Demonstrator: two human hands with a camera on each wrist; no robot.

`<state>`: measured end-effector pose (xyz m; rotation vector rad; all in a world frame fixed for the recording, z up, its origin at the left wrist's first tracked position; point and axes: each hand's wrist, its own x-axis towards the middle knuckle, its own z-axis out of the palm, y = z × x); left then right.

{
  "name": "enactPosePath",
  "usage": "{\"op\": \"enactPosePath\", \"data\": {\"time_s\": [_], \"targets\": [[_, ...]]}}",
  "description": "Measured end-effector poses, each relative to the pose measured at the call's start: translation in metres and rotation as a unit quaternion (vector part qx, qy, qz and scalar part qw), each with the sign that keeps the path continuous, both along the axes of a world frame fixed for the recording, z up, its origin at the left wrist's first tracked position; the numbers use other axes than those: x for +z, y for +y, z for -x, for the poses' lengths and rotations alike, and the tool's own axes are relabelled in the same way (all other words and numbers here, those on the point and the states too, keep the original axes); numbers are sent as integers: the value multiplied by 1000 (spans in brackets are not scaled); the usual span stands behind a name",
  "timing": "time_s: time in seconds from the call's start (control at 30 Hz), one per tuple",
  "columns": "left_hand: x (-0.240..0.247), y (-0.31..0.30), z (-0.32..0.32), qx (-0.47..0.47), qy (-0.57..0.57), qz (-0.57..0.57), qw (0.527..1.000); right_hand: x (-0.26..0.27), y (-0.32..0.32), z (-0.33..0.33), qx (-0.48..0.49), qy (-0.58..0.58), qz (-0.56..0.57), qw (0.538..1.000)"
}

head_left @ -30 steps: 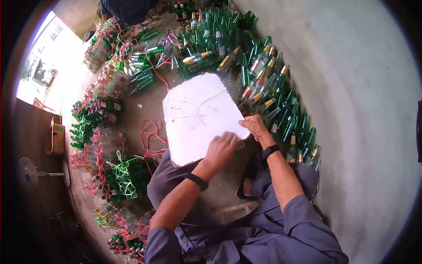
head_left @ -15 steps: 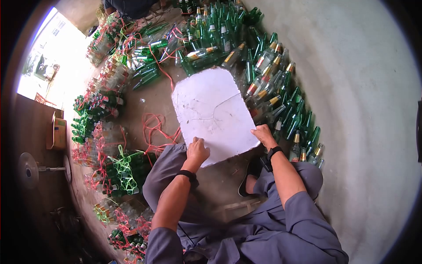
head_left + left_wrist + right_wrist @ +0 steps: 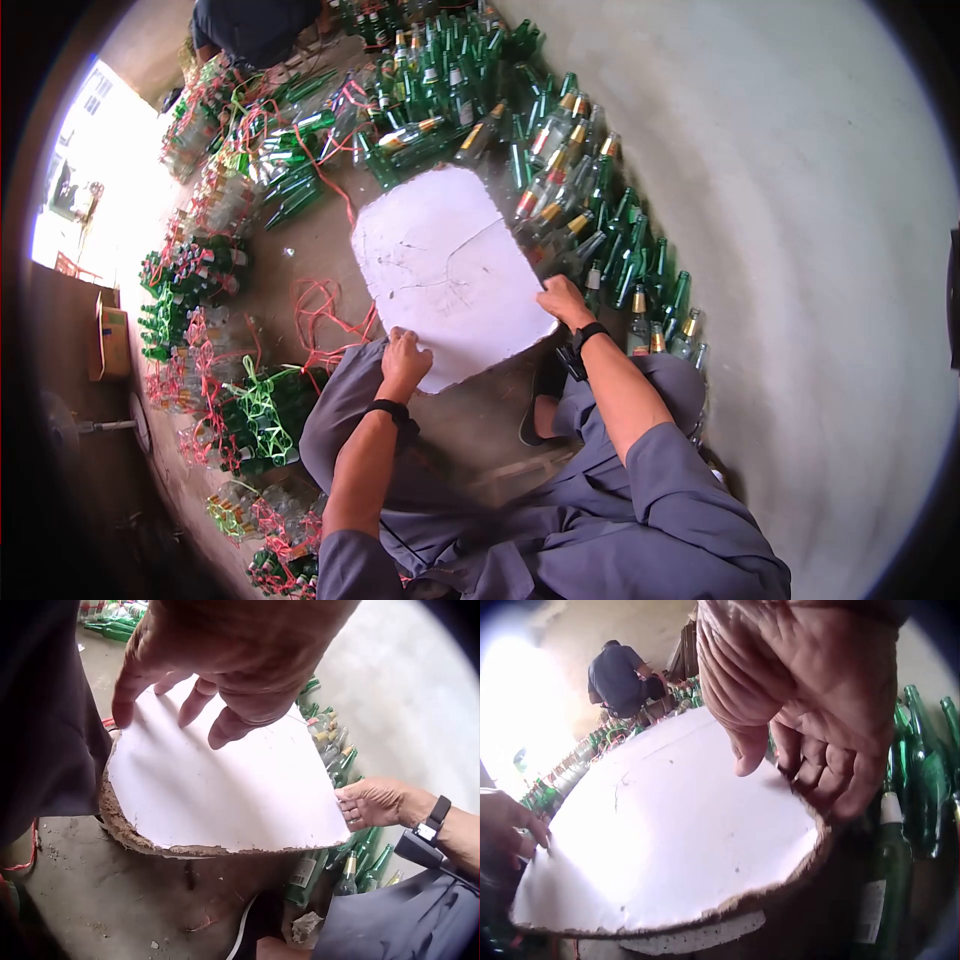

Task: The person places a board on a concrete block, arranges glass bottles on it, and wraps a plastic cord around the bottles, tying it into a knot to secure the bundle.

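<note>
A white-faced board point(image 3: 450, 270) with rounded corners, dark crack lines and a crumbly brown edge lies in front of the person's knees. The right hand point(image 3: 566, 303) grips its right edge; in the right wrist view its thumb point(image 3: 748, 750) lies over the top and the fingers curl at the rim. At the near left corner, the left hand point(image 3: 403, 363) rests its fingertips on the white face. In the left wrist view those fingers point(image 3: 196, 705) are spread and loosely bent over the board. A pale speckled piece point(image 3: 697, 936) shows beneath the near edge.
Loose green and clear bottles point(image 3: 575, 180) crowd along the wall at right. Bundles of bottles tied with red and green string point(image 3: 265, 405) line the left. Red string point(image 3: 325, 320) lies on the floor. Another person point(image 3: 619, 679) crouches at the back. A fan point(image 3: 60, 425) stands at left.
The left hand has slid from the near edge beside the right hand to the board's near left corner. The right hand keeps its grip on the right edge.
</note>
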<state>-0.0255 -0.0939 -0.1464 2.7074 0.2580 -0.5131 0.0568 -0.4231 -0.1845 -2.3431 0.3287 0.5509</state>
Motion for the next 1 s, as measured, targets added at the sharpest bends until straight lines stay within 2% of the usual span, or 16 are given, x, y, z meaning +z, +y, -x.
{"op": "enactPosePath", "data": {"time_s": [0.07,0.1,0.17,0.23,0.3,0.37,0.4,0.53,0.6,0.63,0.7,0.77,0.87,0.9,0.93,1.0], "targets": [[-1,2,-1,-26,-16,-30,999,-4,-7,-18,70,-109,16,991],[-8,7,-5,-32,-18,-28,999,5,-12,-27,65,-109,19,992],[-22,14,-11,-81,-78,-14,994,42,-23,-44,28,-58,-199,978],[25,1,-18,-26,-71,63,995,93,-36,-48,-25,-35,-351,935],[78,-9,-26,7,-5,139,990,137,-49,-55,-4,-74,-325,943],[64,12,-27,-12,-68,332,941,178,-72,-54,31,-90,-268,959],[114,2,-22,-21,-42,315,948,192,-89,-51,41,-102,-257,960],[190,2,0,-52,-67,226,970,221,-155,-12,19,-138,-200,970],[212,11,12,-56,-69,188,978,195,-195,13,13,-124,-155,980],[211,17,15,-36,-73,189,979,175,-213,27,13,-109,-112,988],[201,34,22,-8,-78,204,976,129,-238,67,-53,-76,-85,992],[198,37,27,29,-53,229,971,74,-263,114,-60,-61,-8,996],[175,50,35,27,-36,212,976,62,-260,177,-119,-15,32,992],[171,51,35,31,-19,222,974,42,-267,196,-128,-27,92,987],[177,47,35,41,9,293,955,26,-272,213,-136,-37,152,978],[183,45,31,52,8,322,945,11,-277,238,-176,-32,164,970]]}}
